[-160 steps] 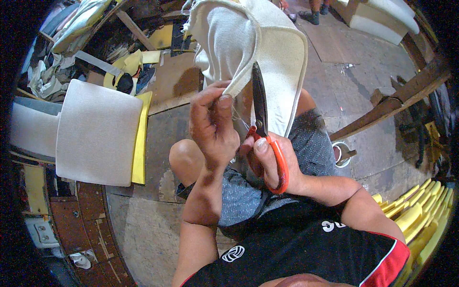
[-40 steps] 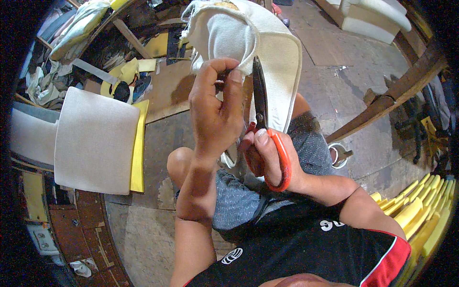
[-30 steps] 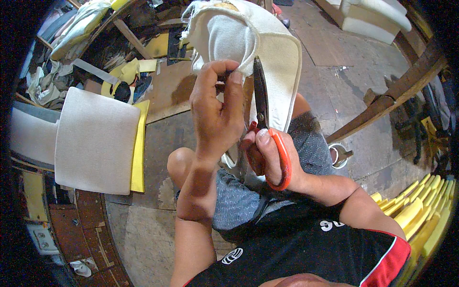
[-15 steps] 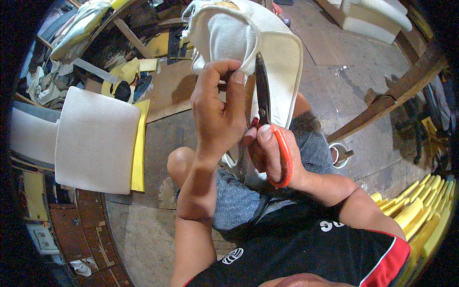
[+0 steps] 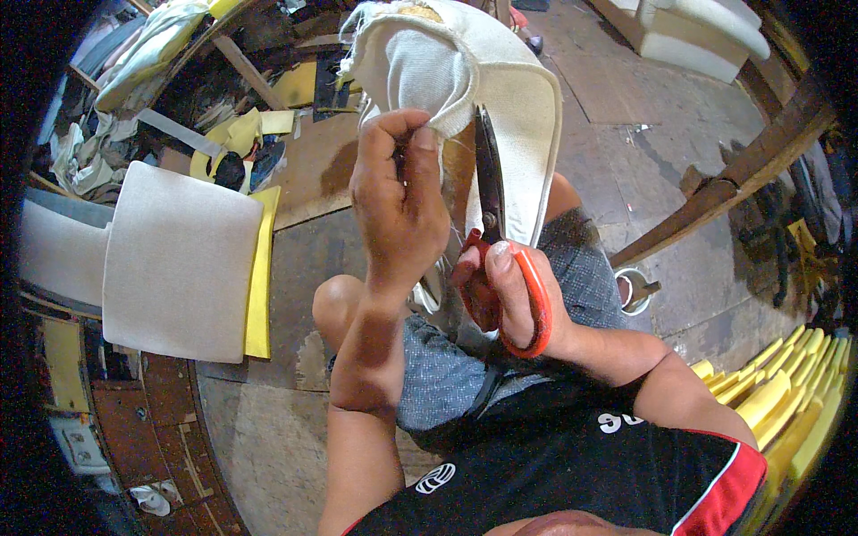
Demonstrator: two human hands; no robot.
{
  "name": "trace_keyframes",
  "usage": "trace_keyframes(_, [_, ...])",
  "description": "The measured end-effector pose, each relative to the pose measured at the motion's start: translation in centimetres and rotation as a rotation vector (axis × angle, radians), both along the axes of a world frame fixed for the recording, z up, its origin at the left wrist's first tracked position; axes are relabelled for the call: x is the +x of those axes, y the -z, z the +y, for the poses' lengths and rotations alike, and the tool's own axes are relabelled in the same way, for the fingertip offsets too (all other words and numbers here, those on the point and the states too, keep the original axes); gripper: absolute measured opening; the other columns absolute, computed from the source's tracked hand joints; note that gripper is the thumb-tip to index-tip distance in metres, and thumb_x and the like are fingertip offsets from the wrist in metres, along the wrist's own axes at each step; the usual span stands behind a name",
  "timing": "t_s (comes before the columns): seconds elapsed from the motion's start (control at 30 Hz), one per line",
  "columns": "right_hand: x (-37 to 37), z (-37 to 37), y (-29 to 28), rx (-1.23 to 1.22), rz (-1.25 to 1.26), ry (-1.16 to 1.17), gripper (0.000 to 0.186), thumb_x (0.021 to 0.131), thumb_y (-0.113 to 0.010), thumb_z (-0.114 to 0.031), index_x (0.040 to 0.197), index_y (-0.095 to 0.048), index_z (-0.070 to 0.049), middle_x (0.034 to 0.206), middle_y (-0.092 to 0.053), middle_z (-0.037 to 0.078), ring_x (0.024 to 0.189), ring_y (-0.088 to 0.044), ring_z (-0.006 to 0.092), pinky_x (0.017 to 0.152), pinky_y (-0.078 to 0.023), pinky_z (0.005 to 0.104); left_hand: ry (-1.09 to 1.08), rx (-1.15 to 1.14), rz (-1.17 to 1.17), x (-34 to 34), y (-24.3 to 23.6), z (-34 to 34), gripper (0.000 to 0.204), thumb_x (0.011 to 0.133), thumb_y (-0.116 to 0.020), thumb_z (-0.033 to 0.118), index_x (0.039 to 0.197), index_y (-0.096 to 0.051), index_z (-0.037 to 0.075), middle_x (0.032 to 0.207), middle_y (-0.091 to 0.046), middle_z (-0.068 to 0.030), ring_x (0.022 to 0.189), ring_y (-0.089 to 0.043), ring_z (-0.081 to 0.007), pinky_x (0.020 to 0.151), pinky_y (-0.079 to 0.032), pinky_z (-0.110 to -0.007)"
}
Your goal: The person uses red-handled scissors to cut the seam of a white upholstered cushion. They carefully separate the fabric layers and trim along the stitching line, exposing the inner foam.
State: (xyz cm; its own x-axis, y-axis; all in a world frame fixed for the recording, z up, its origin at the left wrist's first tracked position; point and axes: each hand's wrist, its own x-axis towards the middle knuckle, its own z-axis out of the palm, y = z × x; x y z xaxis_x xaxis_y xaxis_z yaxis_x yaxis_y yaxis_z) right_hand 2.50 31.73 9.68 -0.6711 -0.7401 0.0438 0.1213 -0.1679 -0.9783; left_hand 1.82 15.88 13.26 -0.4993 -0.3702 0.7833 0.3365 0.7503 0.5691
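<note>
A cream fabric-covered upholstery piece (image 5: 514,116) with piped edges rises in front of me, above my lap. My left hand (image 5: 402,188) pinches the edge of its cloth (image 5: 456,112) between thumb and forefinger. In my right hand (image 5: 514,295) is a pair of scissors (image 5: 489,174) with red-orange handles and dark blades. The blades point upward, close together, beside the fabric's edge and just right of my left hand. Loose threads hang between the cloth and the scissors. My left palm's inner side is hidden.
A pale grey cushion panel (image 5: 183,263) with yellow foam (image 5: 259,277) lies at the left. Scrap cloth and foam (image 5: 241,134) fill the back left. A wooden beam (image 5: 724,188) slants on the right near a white bucket (image 5: 635,290). Yellow foam strips (image 5: 778,402) lie at lower right.
My left hand has shifted slightly left and down with the cloth edge. The scissors have dropped a little, and their tip now stands apart from the fabric edge.
</note>
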Motion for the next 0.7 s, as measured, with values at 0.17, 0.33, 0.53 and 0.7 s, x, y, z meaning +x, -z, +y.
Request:
trace_keyframes(0.17, [-0.3, -0.1, -0.4, 0.038, 0.024, -0.001, 0.058, 0.102, -0.032, -0.051, 0.090, -0.060, -0.001, 0.057, -0.050, 0.001, 0.047, -0.045, 0.0088, 0.045, -0.034, 0.0247, 0.033, 0.094, -0.044, 0.1, 0.2, 0.2, 0.012, 0.095, -0.054, 0.008, 0.104, -0.057, 0.001, 0.090, -0.061, -0.0121, 0.083, -0.060, -0.0211, 0.075, -0.047, -0.033])
trace_keyframes(0.33, [-0.3, 0.1, -0.7, -0.002, -0.065, 0.006, 0.049, 0.102, -0.044, -0.045, 0.082, -0.061, -0.004, 0.058, -0.050, -0.002, 0.051, -0.046, 0.0077, 0.046, -0.037, 0.0253, 0.028, 0.056, -0.022, 0.2, 0.2, 0.5, 0.012, 0.095, -0.054, 0.008, 0.104, -0.057, 0.001, 0.090, -0.061, -0.0118, 0.083, -0.060, -0.0211, 0.076, -0.047, -0.033])
trace_keyframes(0.53, [-0.7, 0.3, -1.7, 0.019, -0.079, 0.000, 0.049, 0.101, -0.045, -0.047, 0.081, -0.061, -0.004, 0.058, -0.050, -0.003, 0.051, -0.045, 0.0074, 0.046, -0.036, 0.0249, 0.006, 0.020, -0.044, 0.3, 0.2, 0.9, 0.012, 0.094, -0.055, 0.008, 0.104, -0.058, 0.001, 0.091, -0.061, -0.0122, 0.083, -0.061, -0.0231, 0.075, -0.048, -0.034])
trace_keyframes(0.7, [-0.9, 0.1, -1.1, 0.032, 0.063, 0.044, 0.064, 0.100, -0.033, -0.057, 0.086, -0.059, -0.001, 0.051, -0.048, 0.000, 0.043, -0.044, 0.0086, 0.042, -0.032, 0.0254, -0.002, -0.049, -0.040, 0.1, 0.2, 0.7, 0.013, 0.094, -0.055, 0.008, 0.104, -0.058, 0.002, 0.092, -0.061, -0.0129, 0.082, -0.062, -0.0258, 0.075, -0.049, -0.035])
